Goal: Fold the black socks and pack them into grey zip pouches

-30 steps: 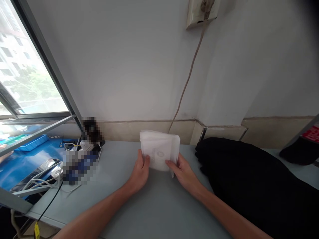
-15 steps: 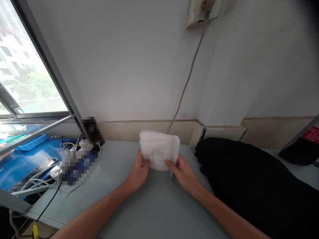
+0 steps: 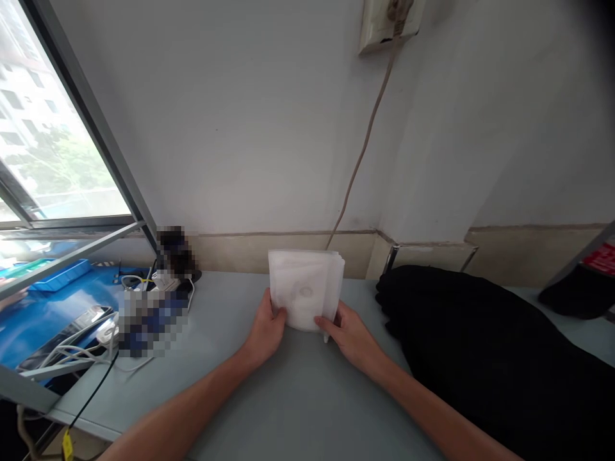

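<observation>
A stack of thin white sheets or sleeves (image 3: 305,288) stands upright on its lower edge on the grey table (image 3: 288,397), near the back wall. My left hand (image 3: 265,330) pinches the stack's lower left corner, thumb in front. At the lower right corner my right hand (image 3: 350,334) grips it the same way. Both hands are closed on the stack. A faint round mark shows through the front sheet.
A large black cloth heap (image 3: 485,358) covers the table's right side. At the left lie white cables and a power strip (image 3: 108,330) beside a blurred object, with a blue tray (image 3: 57,274) behind a window frame. A cord (image 3: 358,166) hangs from a wall socket.
The stack has been squared up: its fanned sheets are now closer together and stand straighter. Both hands slid slightly lower on its bottom corners.
</observation>
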Action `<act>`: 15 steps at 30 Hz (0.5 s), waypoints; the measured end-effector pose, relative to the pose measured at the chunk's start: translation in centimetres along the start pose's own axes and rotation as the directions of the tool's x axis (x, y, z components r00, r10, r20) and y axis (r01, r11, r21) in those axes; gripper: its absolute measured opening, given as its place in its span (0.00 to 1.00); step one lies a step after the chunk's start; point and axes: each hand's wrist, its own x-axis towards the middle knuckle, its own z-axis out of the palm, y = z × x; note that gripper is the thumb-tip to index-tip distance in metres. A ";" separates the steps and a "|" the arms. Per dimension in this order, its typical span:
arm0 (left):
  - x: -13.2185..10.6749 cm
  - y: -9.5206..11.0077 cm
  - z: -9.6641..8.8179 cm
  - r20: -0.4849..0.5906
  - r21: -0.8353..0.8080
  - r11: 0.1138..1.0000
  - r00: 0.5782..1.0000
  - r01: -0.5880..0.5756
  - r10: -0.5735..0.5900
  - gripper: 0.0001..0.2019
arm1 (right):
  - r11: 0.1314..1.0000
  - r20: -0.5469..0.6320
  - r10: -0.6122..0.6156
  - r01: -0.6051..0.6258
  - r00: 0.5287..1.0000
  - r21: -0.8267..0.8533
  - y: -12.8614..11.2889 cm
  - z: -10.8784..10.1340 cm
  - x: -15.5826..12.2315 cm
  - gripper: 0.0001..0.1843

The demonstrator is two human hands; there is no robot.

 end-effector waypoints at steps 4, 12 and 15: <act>-0.2 1.2 -0.3 0.043 -0.034 0.999 0.999 0.022 -0.020 0.16 | 0.999 0.013 -0.004 0.004 1.000 0.049 -0.8 0.3 -0.3 0.20; 0.0 0.9 -0.4 -0.044 0.029 0.999 0.998 -0.043 0.044 0.18 | 0.998 0.006 -0.015 0.014 1.000 0.066 -1.0 0.5 -0.5 0.22; -0.1 0.8 -0.3 -0.070 0.023 0.999 0.996 -0.048 0.050 0.17 | 1.000 0.017 0.003 -0.003 1.000 0.009 -0.4 0.4 -0.4 0.21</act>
